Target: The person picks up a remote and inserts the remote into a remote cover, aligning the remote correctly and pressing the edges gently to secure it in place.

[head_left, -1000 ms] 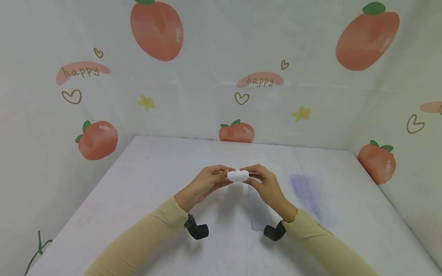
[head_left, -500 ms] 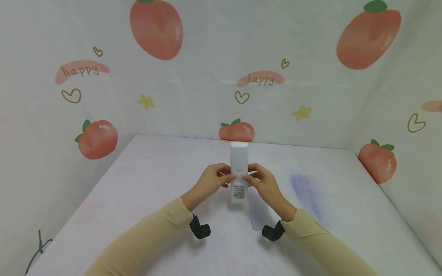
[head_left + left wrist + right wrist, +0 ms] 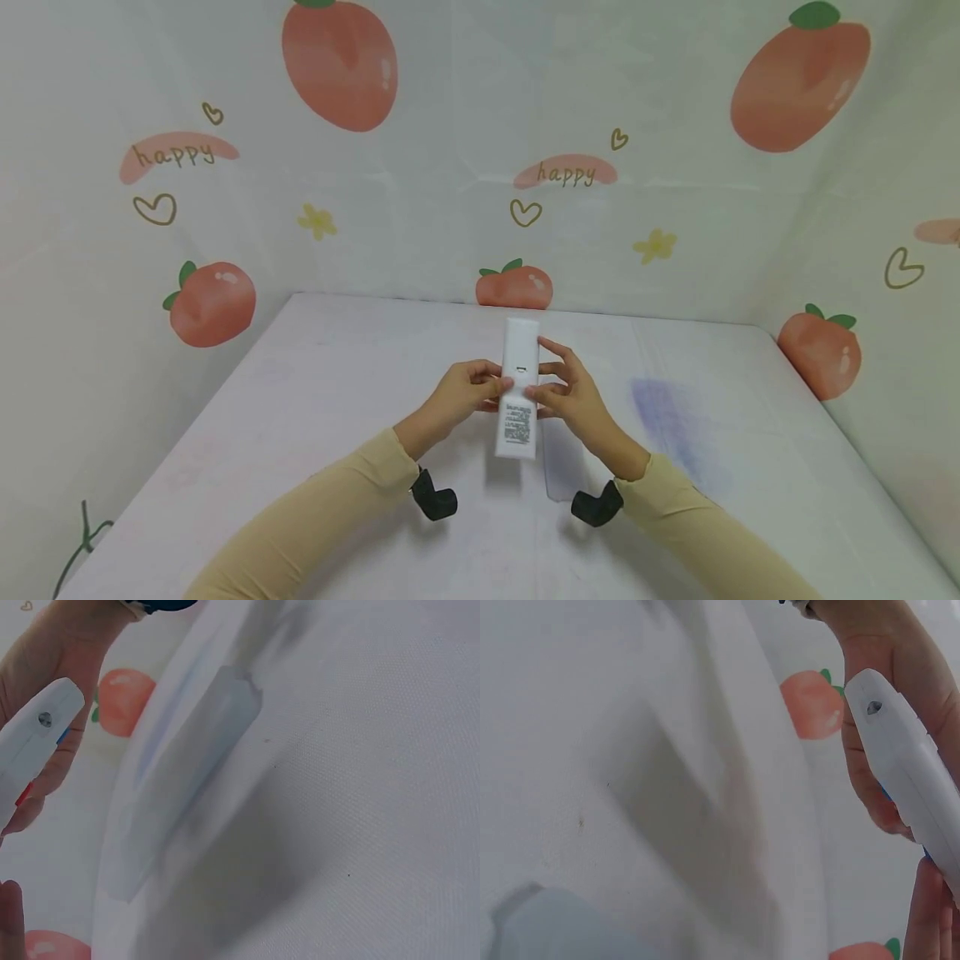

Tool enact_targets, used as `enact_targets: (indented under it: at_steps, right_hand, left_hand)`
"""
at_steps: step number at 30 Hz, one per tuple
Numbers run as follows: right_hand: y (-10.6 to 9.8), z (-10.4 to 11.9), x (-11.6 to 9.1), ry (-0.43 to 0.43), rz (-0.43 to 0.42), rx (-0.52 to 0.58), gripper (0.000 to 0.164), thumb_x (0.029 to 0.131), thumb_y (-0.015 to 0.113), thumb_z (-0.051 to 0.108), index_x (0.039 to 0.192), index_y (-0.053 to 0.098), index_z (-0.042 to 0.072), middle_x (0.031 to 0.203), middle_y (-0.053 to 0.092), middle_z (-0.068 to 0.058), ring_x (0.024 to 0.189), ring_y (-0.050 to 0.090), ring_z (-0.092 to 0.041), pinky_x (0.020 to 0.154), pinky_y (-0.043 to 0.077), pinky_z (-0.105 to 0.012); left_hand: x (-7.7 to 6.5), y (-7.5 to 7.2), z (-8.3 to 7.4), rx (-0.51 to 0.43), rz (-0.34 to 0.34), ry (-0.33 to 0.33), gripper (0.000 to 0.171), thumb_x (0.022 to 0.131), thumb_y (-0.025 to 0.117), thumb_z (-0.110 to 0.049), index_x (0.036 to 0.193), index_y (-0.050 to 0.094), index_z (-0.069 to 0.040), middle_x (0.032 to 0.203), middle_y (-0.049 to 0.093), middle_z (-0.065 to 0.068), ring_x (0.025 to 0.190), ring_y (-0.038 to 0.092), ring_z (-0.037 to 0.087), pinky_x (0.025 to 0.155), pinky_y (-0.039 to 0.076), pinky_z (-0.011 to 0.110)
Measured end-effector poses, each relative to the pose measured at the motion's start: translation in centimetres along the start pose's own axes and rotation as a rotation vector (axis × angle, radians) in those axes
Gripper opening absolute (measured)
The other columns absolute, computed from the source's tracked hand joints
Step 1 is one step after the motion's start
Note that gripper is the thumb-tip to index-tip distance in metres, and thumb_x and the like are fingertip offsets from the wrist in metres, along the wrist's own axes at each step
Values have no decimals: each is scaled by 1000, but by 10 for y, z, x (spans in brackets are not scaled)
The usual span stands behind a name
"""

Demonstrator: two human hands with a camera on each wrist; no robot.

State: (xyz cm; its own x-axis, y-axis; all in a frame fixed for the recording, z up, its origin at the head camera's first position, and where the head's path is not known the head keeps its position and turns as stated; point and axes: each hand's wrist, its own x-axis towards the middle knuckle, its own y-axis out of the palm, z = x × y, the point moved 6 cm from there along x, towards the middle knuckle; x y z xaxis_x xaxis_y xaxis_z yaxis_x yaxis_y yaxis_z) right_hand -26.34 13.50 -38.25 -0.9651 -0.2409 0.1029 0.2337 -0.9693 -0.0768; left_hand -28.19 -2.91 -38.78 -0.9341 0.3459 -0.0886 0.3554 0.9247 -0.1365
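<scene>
A white remote control [image 3: 521,346] stands raised above the table, its back facing the head camera, with a small latch and a printed code label. My left hand [image 3: 448,406] grips its left side, thumb on the back and fingers behind. On the right side my right hand [image 3: 583,408] holds it too, thumb against the back below the latch, index finger reaching up along the edge. In the left wrist view the remote [image 3: 37,735] shows a round spot on its end and bits of blue and red on its far face. Its front is mostly hidden.
A flat, pale, translucent sleeve [image 3: 566,467] lies on the white table [image 3: 337,350] beneath my right hand. A purple-blue smudge [image 3: 671,425] marks the cloth farther right. The fruit-printed curtain [image 3: 450,125] closes off the back and sides.
The remote was end-on to the head camera, then swung upright to show its back. Since then it has dropped slightly and leaned over, and my right index finger has stretched upward.
</scene>
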Motion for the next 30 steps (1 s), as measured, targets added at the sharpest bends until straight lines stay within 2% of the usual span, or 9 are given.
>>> enact_targets:
  at_steps: [5, 12, 22, 30]
  right_hand:
    - [1, -4, 0, 53, 0, 39, 76, 88, 66, 1, 151, 26, 17, 128, 51, -25, 87, 67, -11, 71, 59, -37]
    - [3, -11, 0, 115, -10, 71, 74, 88, 66, 0, 150, 28, 16, 124, 56, -20, 85, 67, -12, 71, 59, -37]
    - [1, -13, 0, 147, -2, 52, 73, 90, 66, 4, 151, 28, 14, 130, 53, -24, 88, 65, -12, 73, 59, -37]
    - [-1, -16, 1, 180, 16, 34, 72, 91, 67, 9, 151, 27, 14, 132, 51, -25, 93, 64, -15, 76, 59, -39]
  left_hand:
    - [4, -2, -3, -55, -34, -2, 45, 89, 70, -15, 128, 52, -3, 111, 65, 17, 91, 67, 20, 83, 58, 40]
    - [8, -2, 3, -179, -33, -108, 45, 91, 68, -16, 130, 51, -4, 117, 66, 17, 97, 69, 25, 84, 57, 38]
    - [11, -1, 7, -189, -33, -166, 45, 89, 70, -17, 129, 55, -2, 114, 68, 17, 96, 70, 26, 81, 58, 36]
    - [14, 0, 11, -203, -35, -179, 46, 89, 71, -17, 129, 55, -1, 115, 67, 17, 95, 70, 26, 80, 59, 35]
